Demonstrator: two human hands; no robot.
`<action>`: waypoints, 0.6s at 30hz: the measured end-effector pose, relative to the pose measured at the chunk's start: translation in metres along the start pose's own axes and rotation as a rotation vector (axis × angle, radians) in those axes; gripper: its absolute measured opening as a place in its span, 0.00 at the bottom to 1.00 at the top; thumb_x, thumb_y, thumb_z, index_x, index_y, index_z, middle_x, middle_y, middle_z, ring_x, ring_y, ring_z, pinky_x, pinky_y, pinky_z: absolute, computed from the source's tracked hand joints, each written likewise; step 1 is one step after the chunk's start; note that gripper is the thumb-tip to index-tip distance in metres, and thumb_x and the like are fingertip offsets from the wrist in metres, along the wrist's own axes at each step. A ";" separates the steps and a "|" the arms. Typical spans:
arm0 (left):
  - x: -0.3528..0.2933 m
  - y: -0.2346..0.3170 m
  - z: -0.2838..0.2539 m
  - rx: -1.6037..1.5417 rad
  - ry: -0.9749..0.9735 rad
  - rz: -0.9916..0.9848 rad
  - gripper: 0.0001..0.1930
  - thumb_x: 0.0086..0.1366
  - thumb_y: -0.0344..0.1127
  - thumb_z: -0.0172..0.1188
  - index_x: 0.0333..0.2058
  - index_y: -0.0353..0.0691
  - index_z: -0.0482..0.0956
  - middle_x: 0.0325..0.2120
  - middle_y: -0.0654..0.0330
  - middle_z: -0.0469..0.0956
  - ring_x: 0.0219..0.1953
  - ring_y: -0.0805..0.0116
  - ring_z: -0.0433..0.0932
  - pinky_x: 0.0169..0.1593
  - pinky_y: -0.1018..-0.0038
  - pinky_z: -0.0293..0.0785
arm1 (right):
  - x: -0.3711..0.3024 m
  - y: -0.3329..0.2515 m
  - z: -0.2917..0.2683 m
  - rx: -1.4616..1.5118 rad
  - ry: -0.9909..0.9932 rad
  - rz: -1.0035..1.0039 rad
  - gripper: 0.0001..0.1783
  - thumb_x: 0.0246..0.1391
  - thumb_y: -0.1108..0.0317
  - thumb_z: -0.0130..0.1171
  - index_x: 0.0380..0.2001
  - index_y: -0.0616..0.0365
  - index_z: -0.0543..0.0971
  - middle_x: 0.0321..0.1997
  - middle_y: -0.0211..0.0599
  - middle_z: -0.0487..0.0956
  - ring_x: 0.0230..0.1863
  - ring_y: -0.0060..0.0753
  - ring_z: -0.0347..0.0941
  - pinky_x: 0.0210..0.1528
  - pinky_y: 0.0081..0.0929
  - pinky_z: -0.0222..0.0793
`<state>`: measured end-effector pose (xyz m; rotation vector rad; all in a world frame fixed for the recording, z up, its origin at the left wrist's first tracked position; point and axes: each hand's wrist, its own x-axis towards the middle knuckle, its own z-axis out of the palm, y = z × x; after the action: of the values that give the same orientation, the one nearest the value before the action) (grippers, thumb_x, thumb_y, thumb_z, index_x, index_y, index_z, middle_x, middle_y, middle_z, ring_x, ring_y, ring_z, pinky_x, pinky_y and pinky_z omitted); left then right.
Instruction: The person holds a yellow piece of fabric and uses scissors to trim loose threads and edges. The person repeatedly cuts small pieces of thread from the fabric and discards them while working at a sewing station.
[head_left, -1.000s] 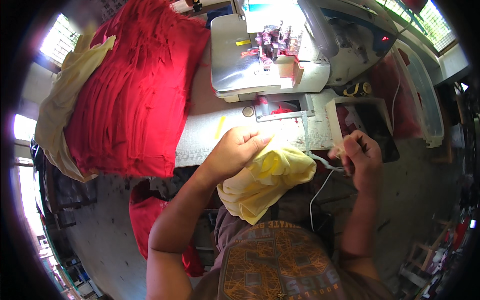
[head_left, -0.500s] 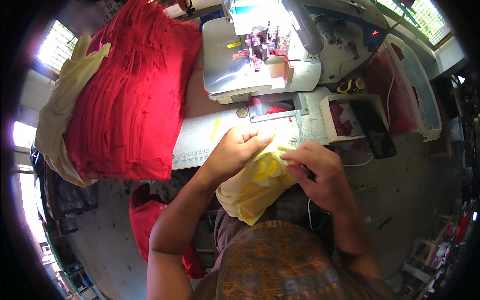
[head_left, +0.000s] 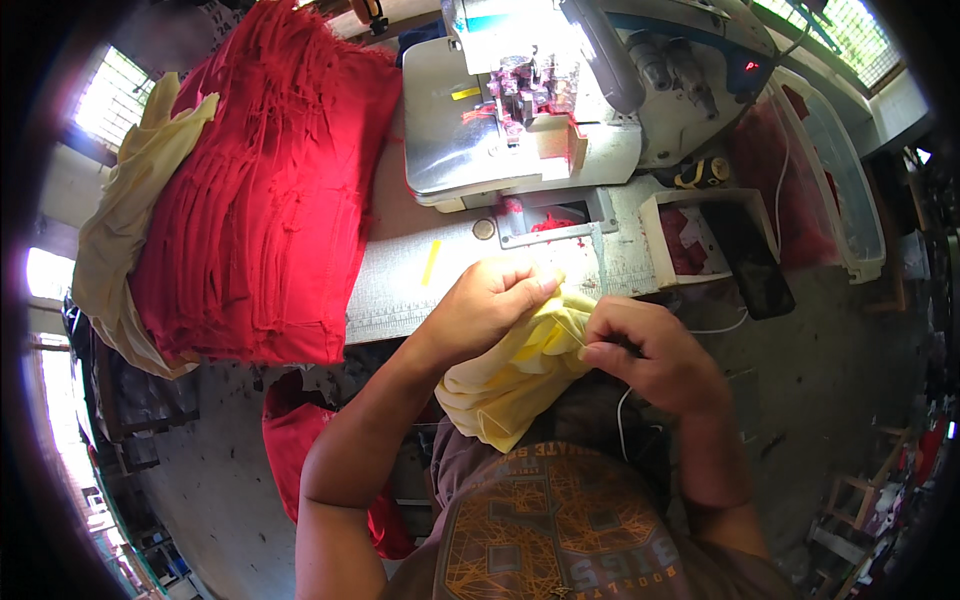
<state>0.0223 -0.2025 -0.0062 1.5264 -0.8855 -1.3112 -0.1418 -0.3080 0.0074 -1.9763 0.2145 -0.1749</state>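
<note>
A piece of yellow fabric [head_left: 500, 390] hangs in folds over my lap, at the front edge of the sewing table. Its upper edge is pinched between the thumb and fingers of my left hand [head_left: 495, 305]. At the right side of the same cloth, my right hand [head_left: 650, 355] is closed, thumb and forefinger pressed together beside the folds. A thin pale line, like a thread, runs across the cloth toward those fingertips. Something dark shows inside the curled right fingers, too hidden to name. Beyond both hands stands a sewing machine [head_left: 540, 110] with a lit needle area.
Left on the table lies a tall pile of red fabric pieces [head_left: 260, 210], with pale yellow cloth [head_left: 130, 240] beside it. A small open box [head_left: 655, 235] of red scraps and a black phone [head_left: 750, 260] sit at right. More red cloth [head_left: 285, 440] hangs below the table.
My right hand has curled tighter, its fingers drawing in from a looser spread over the cloth. My left hand has shifted slightly right, still pinching the fabric.
</note>
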 end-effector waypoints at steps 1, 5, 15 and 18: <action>0.001 -0.002 0.001 0.022 -0.009 -0.002 0.12 0.59 0.41 0.48 0.23 0.39 0.70 0.15 0.74 0.60 0.16 0.86 0.55 0.20 0.87 0.51 | 0.000 -0.001 0.000 0.119 0.043 -0.005 0.06 0.45 0.70 0.53 0.23 0.61 0.69 0.21 0.34 0.68 0.21 0.25 0.63 0.25 0.21 0.59; 0.009 -0.014 0.003 0.067 -0.147 0.103 0.13 0.59 0.39 0.45 0.19 0.39 0.66 0.13 0.73 0.59 0.15 0.85 0.56 0.19 0.86 0.53 | 0.008 -0.014 0.006 0.603 0.016 0.111 0.07 0.48 0.68 0.51 0.23 0.59 0.69 0.21 0.26 0.67 0.19 0.16 0.60 0.23 0.14 0.57; 0.001 -0.023 -0.019 -0.047 -0.179 -0.104 0.11 0.58 0.39 0.49 0.23 0.37 0.69 0.16 0.71 0.64 0.19 0.84 0.61 0.23 0.86 0.58 | -0.008 0.038 -0.028 0.596 0.378 0.076 0.13 0.52 0.60 0.47 0.22 0.58 0.66 0.15 0.29 0.66 0.11 0.12 0.56 0.12 0.10 0.49; 0.000 -0.026 -0.022 -0.018 -0.245 -0.030 0.10 0.55 0.37 0.54 0.24 0.36 0.69 0.18 0.70 0.65 0.21 0.83 0.61 0.25 0.83 0.60 | 0.001 0.036 -0.025 0.689 0.436 -0.147 0.14 0.52 0.58 0.47 0.24 0.58 0.65 0.15 0.32 0.66 0.11 0.14 0.55 0.12 0.10 0.49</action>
<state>0.0433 -0.1905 -0.0300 1.3893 -1.0031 -1.5469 -0.1491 -0.3446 -0.0160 -1.2479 0.2477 -0.6828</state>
